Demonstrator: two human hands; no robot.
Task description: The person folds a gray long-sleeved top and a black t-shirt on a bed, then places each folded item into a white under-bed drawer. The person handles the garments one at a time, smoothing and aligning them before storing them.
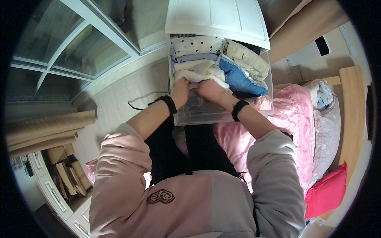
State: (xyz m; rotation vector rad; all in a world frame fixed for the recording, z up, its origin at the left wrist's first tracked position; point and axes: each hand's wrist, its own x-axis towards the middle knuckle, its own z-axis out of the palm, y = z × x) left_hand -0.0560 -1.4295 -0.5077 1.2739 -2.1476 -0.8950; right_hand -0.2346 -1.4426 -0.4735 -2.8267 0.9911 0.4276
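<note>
Both my hands reach into a pulled-out clear plastic drawer point(206, 119) of a white storage unit point(216, 20). My left hand point(181, 91) is closed on the near edge of a cream-coloured folded garment point(198, 70). Beside it, my right hand point(214, 93) is curled with its fingers at the same garment's edge. Behind the garment lie a bluish-lavender folded cloth point(196, 58) and a white cloth with black dots point(196, 45). To the right are rolled blue denim point(240, 77) and a rolled beige garment point(246, 59). A pale pink cloth point(260, 104) sits in the drawer's near right corner.
A bed with pink satin bedding point(291, 107) stands close on the right, with a red pillow point(326, 193) and a wooden headboard point(352, 107). Glass-paned doors point(87, 47) are at the left. A thin black cord point(137, 106) lies on the floor left of the drawer.
</note>
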